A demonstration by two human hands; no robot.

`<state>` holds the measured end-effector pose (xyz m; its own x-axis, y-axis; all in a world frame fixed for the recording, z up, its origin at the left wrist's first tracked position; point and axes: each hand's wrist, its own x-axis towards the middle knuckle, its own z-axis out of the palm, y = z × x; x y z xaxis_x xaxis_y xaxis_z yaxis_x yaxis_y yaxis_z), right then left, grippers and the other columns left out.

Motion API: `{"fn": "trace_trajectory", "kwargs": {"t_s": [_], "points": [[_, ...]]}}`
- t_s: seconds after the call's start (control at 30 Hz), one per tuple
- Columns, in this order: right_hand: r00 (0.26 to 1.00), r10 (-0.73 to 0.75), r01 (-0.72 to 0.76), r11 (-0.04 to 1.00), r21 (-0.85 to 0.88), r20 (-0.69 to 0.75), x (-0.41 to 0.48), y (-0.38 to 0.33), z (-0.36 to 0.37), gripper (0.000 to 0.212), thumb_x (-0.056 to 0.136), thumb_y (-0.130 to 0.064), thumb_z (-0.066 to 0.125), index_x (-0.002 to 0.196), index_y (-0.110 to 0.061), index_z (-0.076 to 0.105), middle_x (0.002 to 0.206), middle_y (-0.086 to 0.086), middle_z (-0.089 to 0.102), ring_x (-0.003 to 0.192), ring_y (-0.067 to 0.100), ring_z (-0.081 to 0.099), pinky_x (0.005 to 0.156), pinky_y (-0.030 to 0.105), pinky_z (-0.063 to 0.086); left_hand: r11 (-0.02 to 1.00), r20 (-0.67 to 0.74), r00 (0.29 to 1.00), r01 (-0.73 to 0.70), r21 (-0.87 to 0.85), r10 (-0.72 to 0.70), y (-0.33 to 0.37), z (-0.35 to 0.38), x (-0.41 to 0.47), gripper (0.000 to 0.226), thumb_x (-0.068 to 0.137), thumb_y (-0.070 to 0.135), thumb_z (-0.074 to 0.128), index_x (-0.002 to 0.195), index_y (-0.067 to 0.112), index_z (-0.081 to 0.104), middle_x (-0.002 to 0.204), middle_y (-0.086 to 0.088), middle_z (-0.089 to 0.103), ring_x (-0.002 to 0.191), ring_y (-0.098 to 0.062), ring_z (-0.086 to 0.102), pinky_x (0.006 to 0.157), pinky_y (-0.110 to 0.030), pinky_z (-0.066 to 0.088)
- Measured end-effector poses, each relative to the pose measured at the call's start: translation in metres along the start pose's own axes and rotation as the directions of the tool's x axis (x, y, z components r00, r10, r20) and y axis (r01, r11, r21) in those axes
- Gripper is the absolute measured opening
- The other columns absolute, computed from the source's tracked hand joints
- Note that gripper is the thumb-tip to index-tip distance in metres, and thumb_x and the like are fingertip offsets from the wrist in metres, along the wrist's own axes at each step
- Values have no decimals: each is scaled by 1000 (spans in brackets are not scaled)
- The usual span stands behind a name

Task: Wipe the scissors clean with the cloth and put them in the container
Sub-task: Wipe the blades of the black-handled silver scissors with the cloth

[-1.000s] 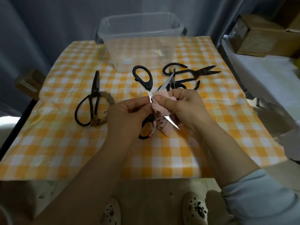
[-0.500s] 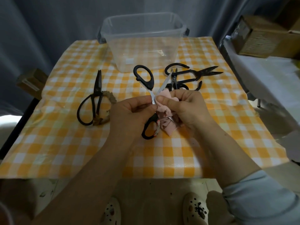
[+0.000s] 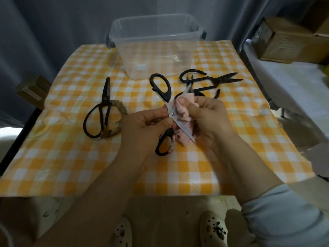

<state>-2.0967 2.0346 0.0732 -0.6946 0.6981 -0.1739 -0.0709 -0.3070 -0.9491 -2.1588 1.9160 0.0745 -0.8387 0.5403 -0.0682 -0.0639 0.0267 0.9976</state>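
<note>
Covering the table is a yellow-and-white checked tablecloth [image 3: 71, 157], slightly rumpled at its left and right edges, with grey curtains [image 3: 62, 24] hanging behind it. A white-draped surface [image 3: 284, 82] stands to the right and bears brown cardboard boxes [image 3: 284, 41] (two at least, the far ones blurred). One small box [image 3: 33, 88] sits low at the left.

One clear plastic container [image 3: 160, 50] stands at the table's far edge. One pair of open scissors [image 3: 172, 114], with black handles and bright blades, is held above the middle of the table. The left hand [image 3: 144, 122] pinches them at the pivot. The right hand [image 3: 208, 114] is closed round one pink cloth [image 3: 183, 111], its thumb pressing the cloth to the upper blade.

One pair of old black scissors [image 3: 107, 90] lies closed on the left, with rough tan cord at one handle. Behind the right hand lies a heap of dark scissors [image 3: 229, 78], overlapping, two pairs at least; the exact count cannot be told. Two pale shoes [image 3: 122, 234] show on the floor below, and one light-blue sleeve [image 3: 284, 220] covers the right forearm.
</note>
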Motion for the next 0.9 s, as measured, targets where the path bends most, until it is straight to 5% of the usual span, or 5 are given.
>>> {"fn": "trace_trajectory", "kwargs": {"t_s": [0.27, 0.43, 0.57, 0.77, 0.9], "points": [[994, 58, -67, 992, 106, 90, -5, 0, 2, 12, 78, 4, 66, 89, 3, 69, 72, 19, 69, 61, 26, 64, 56, 35, 57, 1000, 1, 1000, -30, 10, 30, 2, 1, 0, 26, 80, 0, 68, 82, 26, 69, 81, 5, 71, 71, -7, 69, 63, -21, 57], [996, 84, -91, 970, 224, 38, 4, -5, -6, 9, 79, 2, 66, 88, 2, 67, 70, 14, 71, 58, 23, 67, 52, 31, 56, 1000, 21, 1000, -3, 28, 3, 0, 4, -3, 20, 81, 0, 68, 88, 17, 71, 85, -9, 71, 71, -23, 67, 68, -38, 58], [984, 119, -136, 982, 129, 131, -2, -1, 1, 18, 77, 8, 63, 94, 0, 66, 72, 13, 71, 61, 22, 67, 56, 31, 58, 1000, 11, 1000, -4, 15, 4, 1, 3, 0, 24, 80, -2, 68, 83, 22, 69, 92, -2, 70, 84, -13, 68, 73, -23, 58], [994, 106, -96, 968, 231, -34, 8, -11, -11, 22, 73, -3, 71, 94, 2, 66, 79, 16, 70, 64, 27, 66, 56, 38, 57, 998, 79, 996, 42, -44, -38, 5, 2, -6, 17, 83, -4, 64, 86, 12, 71, 62, -13, 67, 44, -26, 57, 41, -30, 49], [984, 143, -160, 973, 168, 108, 0, -5, -1, 14, 75, 4, 66, 88, 3, 66, 69, 14, 70, 59, 22, 66, 53, 31, 57, 1000, 33, 999, 4, -4, -4, 2, 1, 0, 19, 80, -1, 68, 83, 18, 70, 73, -4, 72, 66, -20, 68, 60, -29, 56]]}}
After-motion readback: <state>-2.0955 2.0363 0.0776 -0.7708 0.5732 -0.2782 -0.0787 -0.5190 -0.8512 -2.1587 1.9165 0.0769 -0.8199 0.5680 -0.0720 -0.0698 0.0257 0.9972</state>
